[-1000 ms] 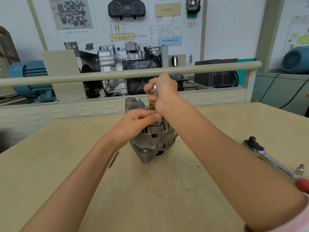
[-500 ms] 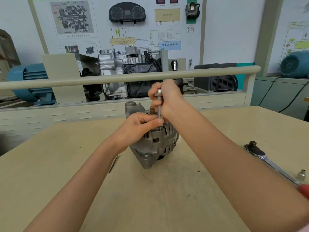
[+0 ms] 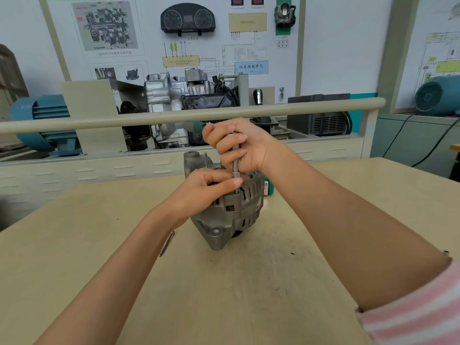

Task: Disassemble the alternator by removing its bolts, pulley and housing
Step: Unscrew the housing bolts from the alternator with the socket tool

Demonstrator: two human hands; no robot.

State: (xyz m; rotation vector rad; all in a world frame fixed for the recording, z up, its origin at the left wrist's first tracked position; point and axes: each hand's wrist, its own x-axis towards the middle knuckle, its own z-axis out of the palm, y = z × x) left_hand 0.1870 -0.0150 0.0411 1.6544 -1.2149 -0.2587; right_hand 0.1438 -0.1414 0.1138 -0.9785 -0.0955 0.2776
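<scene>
Up top, both hands: right round driver shaft, left pinching its tip atop alternator.

Bare forearms, no gloves, rings or watch on left hand or right hand; pink-white striped sleeve on right upper arm

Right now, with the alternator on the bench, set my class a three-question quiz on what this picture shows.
1. True or false: the alternator lies flat on its side.
2. Which hand grips the upright metal tool shaft? A left, B right.
3. Fill in: the left hand rests on top of the ____.

Key: 1 false, it stands on the wooden table; 2 B, the right hand; 3 alternator.
</scene>
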